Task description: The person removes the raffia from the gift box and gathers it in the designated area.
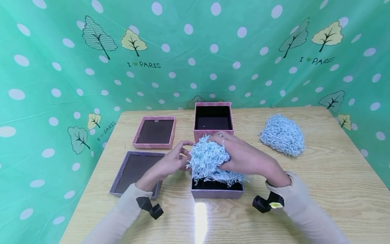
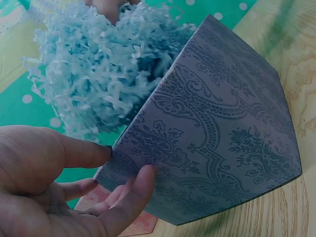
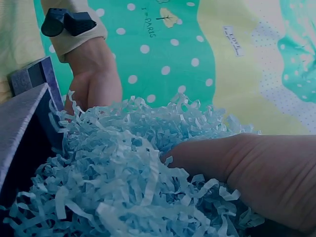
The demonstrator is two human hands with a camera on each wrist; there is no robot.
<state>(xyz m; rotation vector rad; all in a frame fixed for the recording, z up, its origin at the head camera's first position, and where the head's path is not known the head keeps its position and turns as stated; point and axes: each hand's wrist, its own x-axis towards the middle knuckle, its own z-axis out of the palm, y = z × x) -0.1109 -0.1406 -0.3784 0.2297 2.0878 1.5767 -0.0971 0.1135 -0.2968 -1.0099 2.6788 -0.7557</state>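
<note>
My right hand grips a clump of light blue shredded paper over the purple box. In the right wrist view the thumb sinks into the paper; the other fingertips are hidden. More strands lie across the box's dark opening. At the box's left far corner is my left hand. The left wrist view shows its thumb at the rim of the patterned purple box and a finger against the outer wall.
An open pink box stands behind the purple one. To the left lie a pink lid and a purple lid, inside up. Another heap of blue shredded paper sits on the wooden table at right.
</note>
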